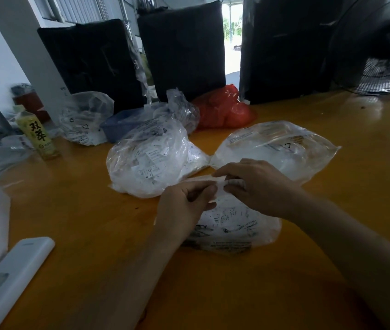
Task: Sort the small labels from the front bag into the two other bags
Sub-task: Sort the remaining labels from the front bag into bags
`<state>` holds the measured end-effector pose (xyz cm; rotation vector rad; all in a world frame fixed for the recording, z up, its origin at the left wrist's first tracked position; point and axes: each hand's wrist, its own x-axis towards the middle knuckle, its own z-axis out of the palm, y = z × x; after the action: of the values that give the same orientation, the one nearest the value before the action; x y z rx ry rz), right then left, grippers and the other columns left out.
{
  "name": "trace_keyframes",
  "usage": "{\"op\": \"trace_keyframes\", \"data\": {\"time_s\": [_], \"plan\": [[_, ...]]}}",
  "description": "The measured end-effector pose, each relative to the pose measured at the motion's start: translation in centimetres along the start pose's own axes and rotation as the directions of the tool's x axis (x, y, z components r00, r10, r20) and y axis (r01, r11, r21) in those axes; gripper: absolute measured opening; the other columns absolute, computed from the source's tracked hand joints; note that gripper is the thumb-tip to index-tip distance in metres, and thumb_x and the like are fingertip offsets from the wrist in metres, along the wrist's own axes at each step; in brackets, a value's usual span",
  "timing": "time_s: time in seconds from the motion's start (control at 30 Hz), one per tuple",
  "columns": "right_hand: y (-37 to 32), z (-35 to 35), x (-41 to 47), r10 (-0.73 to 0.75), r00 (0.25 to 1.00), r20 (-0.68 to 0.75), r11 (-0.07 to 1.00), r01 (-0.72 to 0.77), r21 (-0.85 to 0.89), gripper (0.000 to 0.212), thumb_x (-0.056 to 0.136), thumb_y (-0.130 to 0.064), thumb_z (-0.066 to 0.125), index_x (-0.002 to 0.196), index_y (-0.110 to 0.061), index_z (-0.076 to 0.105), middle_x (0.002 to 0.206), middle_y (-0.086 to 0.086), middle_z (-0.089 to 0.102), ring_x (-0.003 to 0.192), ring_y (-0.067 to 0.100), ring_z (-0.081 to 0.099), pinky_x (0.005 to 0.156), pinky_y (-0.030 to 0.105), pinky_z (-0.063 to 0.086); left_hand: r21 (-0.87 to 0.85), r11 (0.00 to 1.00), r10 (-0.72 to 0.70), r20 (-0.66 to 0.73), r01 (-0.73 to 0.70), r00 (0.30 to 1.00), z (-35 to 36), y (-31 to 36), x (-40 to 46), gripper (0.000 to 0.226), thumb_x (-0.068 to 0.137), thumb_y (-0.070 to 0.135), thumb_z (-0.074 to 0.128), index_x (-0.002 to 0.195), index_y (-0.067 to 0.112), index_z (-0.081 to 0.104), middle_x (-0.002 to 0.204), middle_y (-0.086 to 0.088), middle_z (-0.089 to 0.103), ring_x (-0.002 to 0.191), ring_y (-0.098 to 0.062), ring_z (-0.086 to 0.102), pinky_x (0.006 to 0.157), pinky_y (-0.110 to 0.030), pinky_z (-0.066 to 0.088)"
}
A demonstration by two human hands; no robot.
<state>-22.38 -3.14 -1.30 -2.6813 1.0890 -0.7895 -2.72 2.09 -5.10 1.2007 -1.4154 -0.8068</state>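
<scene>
Front bag: a clear plastic bag [234, 225] full of small printed labels lies on the orange worktop [94, 222] nearest the person, partly under both hands.
Left hand: the left hand [184, 206] has its fingers [201, 186] curled, thumb and forefinger pinching a white strip at the bag's mouth.
Right hand: the right hand [256, 184] comes in from the right, its fingers [222, 173] bent and pinching the same white strip from the other side; the two sets of fingertips almost meet.
Strip: the white strip [215, 181] sits between the two pinches, just above the front bag; whether it is a label or the bag's edge cannot be told.
Left bag: a bulging clear bag [146, 160] of white labels stands just beyond the left hand.
Right bag: a flatter clear bag [277, 148] lies just beyond the right hand, its corner touching the left bag.
Further back: another clear bag [86, 120], a blue tray [122, 125] and a red bag [225, 110] sit in front of dark wrapped blocks [182, 51].
Left side: a yellow drink bottle [38, 136] stands upright; a white flat device [13, 279] lies at the near left edge.
Right side: a black fan [377, 48] stands at the far right.
</scene>
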Motion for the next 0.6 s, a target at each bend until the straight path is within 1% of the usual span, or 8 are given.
{"op": "trace_keyframes", "data": {"time_s": [0.03, 0.1, 0.17, 0.2, 0.27, 0.37, 0.47, 0.6], "plan": [[0.0, 0.0, 0.0, 0.01, 1.0, 0.024, 1.0, -0.01, 0.017, 0.04, 0.099, -0.025, 0.064, 0.137, -0.033, 0.056, 0.099, -0.013, 0.061, 0.091, 0.005, 0.055, 0.079, 0.027, 0.046, 0.009, 1.0, -0.005, 0.0, 0.005, 1.0, 0.0, 0.0, 0.0, 0.014, 0.094, 0.027, 0.075, 0.106, 0.031, 0.078, 0.098, 0.009, 0.081, 0.085, -0.014, 0.08, 0.08, -0.036, 0.066], [-0.1, 0.0, 0.0, 0.008, 0.999, 0.043, 0.999, -0.011, 0.052, 0.046, 0.097, -0.027, 0.066, 0.141, -0.035, 0.051, 0.1, -0.012, 0.066, 0.092, 0.006, 0.06, 0.082, 0.029, 0.051, 0.035, 0.999, -0.005, -0.001, 0.005, 1.0, 0.0, -0.1, 0.0, 0.013, 0.094, 0.024, 0.076, 0.106, 0.029, 0.079, 0.098, 0.006, 0.082, 0.083, -0.015, 0.08, 0.08, -0.037, 0.066], [-0.1, 0.2, -0.1, 0.027, 1.0, -0.006, 0.992, -0.026, 0.124, 0.051, 0.095, -0.03, 0.069, 0.142, -0.034, 0.05, 0.1, -0.016, 0.069, 0.092, 0.001, 0.064, 0.081, 0.024, 0.054, 0.012, 1.0, 0.001, -0.016, 0.0, 1.0, 0.0, 0.0, -0.1, 0.014, 0.095, 0.022, 0.076, 0.108, 0.024, 0.08, 0.095, 0.003, 0.082, 0.081, -0.016, 0.08, 0.077, -0.032, 0.066], [-0.1, 0.3, -0.1, 0.065, 0.996, -0.054, 0.984, -0.054, 0.172, 0.053, 0.094, -0.033, 0.071, 0.142, -0.034, 0.049, 0.1, -0.017, 0.069, 0.091, -0.001, 0.064, 0.08, 0.021, 0.054, -0.038, 0.999, -0.015, -0.037, 0.014, 0.999, 0.0, 0.0, -0.1, 0.013, 0.094, 0.021, 0.076, 0.106, 0.024, 0.08, 0.092, 0.002, 0.082, 0.081, -0.018, 0.08, 0.075, -0.027, 0.065], [0.1, 0.5, 0.0, 0.208, 0.967, -0.149, 0.948, -0.162, 0.273, 0.05, 0.09, -0.042, 0.072, 0.135, -0.037, 0.05, 0.097, -0.017, 0.069, 0.087, -0.003, 0.065, 0.073, 0.017, 0.053, -0.208, 0.974, -0.109, -0.087, 0.089, 0.99, -0.1, 0.4, 0.0, 0.013, 0.091, 0.019, 0.078, 0.104, 0.023, 0.081, 0.092, -0.004, 0.082, 0.084, -0.023, 0.081, 0.074, -0.022, 0.063], [0.3, 0.6, 0.1, 0.39, 0.903, -0.179, 0.847, -0.276, 0.454, 0.028, 0.09, -0.041, 0.074, 0.111, -0.035, 0.056, 0.085, -0.015, 0.074, 0.077, -0.002, 0.069, 0.061, 0.015, 0.05, -0.423, 0.892, -0.224, -0.105, 0.16, 0.969, -0.2, 0.7, 0.3, 0.032, 0.081, 0.023, 0.081, 0.11, 0.01, 0.079, 0.099, -0.011, 0.082, 0.093, -0.029, 0.08, 0.077, -0.024, 0.063], [0.0, 0.9, 0.1, 0.383, 0.909, -0.164, 0.813, -0.248, 0.527, 0.02, 0.09, -0.03, 0.077, 0.102, -0.03, 0.062, 0.082, -0.014, 0.075, 0.074, 0.002, 0.071, 0.069, 0.025, 0.057, -0.524, 0.831, -0.271, -0.088, 0.187, 0.959, -0.1, 0.8, 0.4, 0.036, 0.076, 0.022, 0.082, 0.109, 0.007, 0.079, 0.102, -0.014, 0.081, 0.095, -0.032, 0.079, 0.076, -0.025, 0.064], [-0.6, 1.1, 0.1, 0.326, 0.933, -0.154, 0.832, -0.205, 0.515, 0.015, 0.088, -0.023, 0.078, 0.099, -0.027, 0.068, 0.081, -0.012, 0.075, 0.074, 0.002, 0.071, 0.071, 0.019, 0.058, -0.537, 0.816, -0.297, -0.072, 0.214, 0.952, -0.1, 0.7, 0.3, 0.028, 0.074, 0.024, 0.084, 0.1, 0.014, 0.085, 0.108, -0.018, 0.078, 0.094, -0.034, 0.079, 0.074, -0.028, 0.064]]}}
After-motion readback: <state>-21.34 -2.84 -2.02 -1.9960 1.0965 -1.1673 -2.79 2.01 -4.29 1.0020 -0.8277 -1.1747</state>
